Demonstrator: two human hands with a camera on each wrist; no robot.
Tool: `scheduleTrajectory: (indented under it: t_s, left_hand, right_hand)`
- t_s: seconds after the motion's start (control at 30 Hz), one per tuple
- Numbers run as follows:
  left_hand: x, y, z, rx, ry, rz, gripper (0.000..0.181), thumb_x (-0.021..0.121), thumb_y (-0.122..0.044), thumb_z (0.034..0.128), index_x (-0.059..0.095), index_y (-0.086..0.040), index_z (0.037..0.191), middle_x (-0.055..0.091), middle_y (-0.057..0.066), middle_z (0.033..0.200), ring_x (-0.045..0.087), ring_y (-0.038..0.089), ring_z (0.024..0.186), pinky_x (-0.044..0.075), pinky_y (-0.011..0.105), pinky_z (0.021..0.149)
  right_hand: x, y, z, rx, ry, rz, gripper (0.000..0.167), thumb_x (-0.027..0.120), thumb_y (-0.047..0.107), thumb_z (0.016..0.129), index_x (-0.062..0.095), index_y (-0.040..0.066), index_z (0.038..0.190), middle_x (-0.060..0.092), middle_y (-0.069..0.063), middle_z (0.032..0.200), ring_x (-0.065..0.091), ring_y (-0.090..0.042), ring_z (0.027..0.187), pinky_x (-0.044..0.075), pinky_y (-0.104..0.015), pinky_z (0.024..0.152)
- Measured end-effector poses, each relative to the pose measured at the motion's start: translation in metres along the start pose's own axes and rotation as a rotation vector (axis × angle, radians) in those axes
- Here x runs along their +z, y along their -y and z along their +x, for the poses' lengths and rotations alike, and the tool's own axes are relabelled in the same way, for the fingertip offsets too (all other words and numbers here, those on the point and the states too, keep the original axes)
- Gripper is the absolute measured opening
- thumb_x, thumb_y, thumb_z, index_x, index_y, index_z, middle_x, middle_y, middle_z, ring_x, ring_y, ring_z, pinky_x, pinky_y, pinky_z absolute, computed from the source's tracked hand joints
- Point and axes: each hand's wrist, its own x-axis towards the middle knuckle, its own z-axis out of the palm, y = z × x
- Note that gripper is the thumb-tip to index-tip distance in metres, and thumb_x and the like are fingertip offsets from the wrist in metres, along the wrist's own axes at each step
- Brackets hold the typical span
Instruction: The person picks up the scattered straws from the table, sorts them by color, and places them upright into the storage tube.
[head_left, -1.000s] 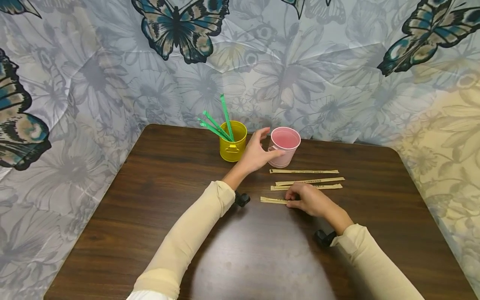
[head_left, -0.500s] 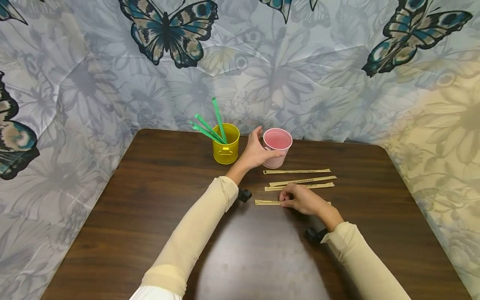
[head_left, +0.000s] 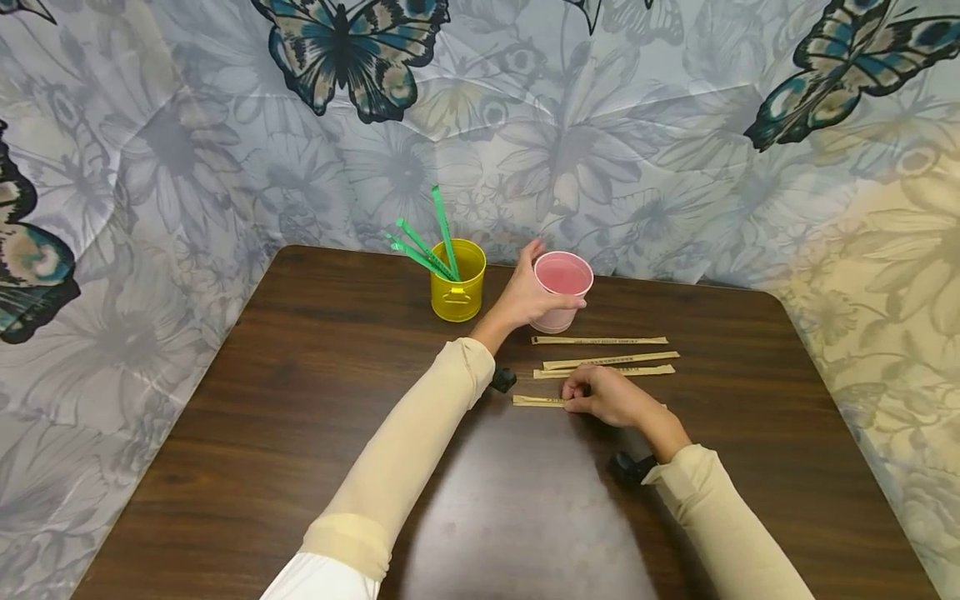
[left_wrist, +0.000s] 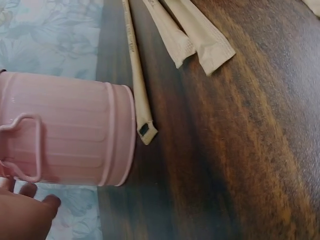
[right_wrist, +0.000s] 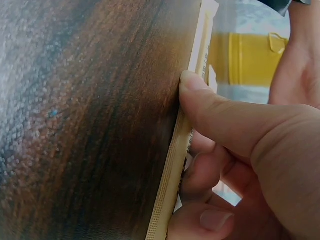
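My left hand (head_left: 519, 298) is at the small pink bucket (head_left: 557, 322), its spread thumb across the front and its fingers at the left side. In the left wrist view, its fingertips lie beside the bucket's wire handle (left_wrist: 38, 150); whether they touch it is unclear. My right hand (head_left: 613, 398) pinches the nearest tan paper-wrapped straw (head_left: 534, 402) between thumb and fingers. That straw lies along the table, its middle hidden by the hand. Beyond it lie two more tan straws (head_left: 637, 358) close together, and another single straw (head_left: 600, 340) in front of the bucket.
A yellow bucket (head_left: 454, 304) stands left of the pink one, holding several green straws (head_left: 444, 233) that lean outward. Both buckets are near the back edge of the dark wooden table (head_left: 300, 375). Behind hangs a butterfly-patterned cloth (head_left: 637, 167).
The left hand has shifted slightly right, its thumb reaching further across the pink bucket. The right hand stays on the nearest straw. The head view has shifted a little.
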Motion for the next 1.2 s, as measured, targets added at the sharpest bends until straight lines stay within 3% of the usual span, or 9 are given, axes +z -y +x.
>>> scheduleTrajectory:
  t_s: [0.2,0.63,0.9,1.2]
  left_hand:
    - [0.003,0.007,0.001,0.022,0.016,-0.001,0.131,0.096,-0.031,0.0689,0.007,-0.017,0.164,0.026,0.004,0.168,0.043,0.025,0.146,0.038,0.045,0.122]
    - [0.011,0.014,0.006,0.0,-0.009,-0.027,0.128,0.097,-0.029,0.0673,0.013,-0.022,0.163,0.043,0.011,0.156,0.049,0.025,0.139,0.042,0.043,0.118]
    - [0.006,0.02,0.008,0.024,-0.012,0.002,0.119,0.096,-0.029,0.0694,0.021,-0.013,0.161,0.051,0.01,0.15,0.054,0.025,0.134,0.046,0.042,0.114]
    - [0.002,0.022,0.01,0.027,0.031,0.042,0.105,0.096,-0.031,0.0693,0.034,-0.019,0.153,0.056,0.002,0.142,0.058,0.019,0.127,0.05,0.037,0.109]
  right_hand:
    - [0.0,-0.001,0.001,0.009,0.009,0.02,0.012,0.08,0.011,0.087,0.069,0.015,0.085,0.06,0.005,0.08,0.051,-0.005,0.074,0.042,-0.021,0.067]
    - [-0.003,-0.003,0.003,0.024,0.042,0.037,0.011,0.079,0.013,0.088,0.069,0.015,0.085,0.06,0.005,0.079,0.05,-0.005,0.074,0.042,-0.021,0.068]
    - [-0.002,-0.002,0.004,0.014,0.03,0.043,0.011,0.08,0.013,0.087,0.07,0.015,0.085,0.058,0.006,0.079,0.05,-0.005,0.075,0.042,-0.021,0.068]
    - [-0.004,-0.007,0.003,-0.044,0.043,0.035,0.01,0.079,0.012,0.088,0.07,0.015,0.085,0.058,0.008,0.08,0.051,-0.005,0.078,0.043,-0.021,0.071]
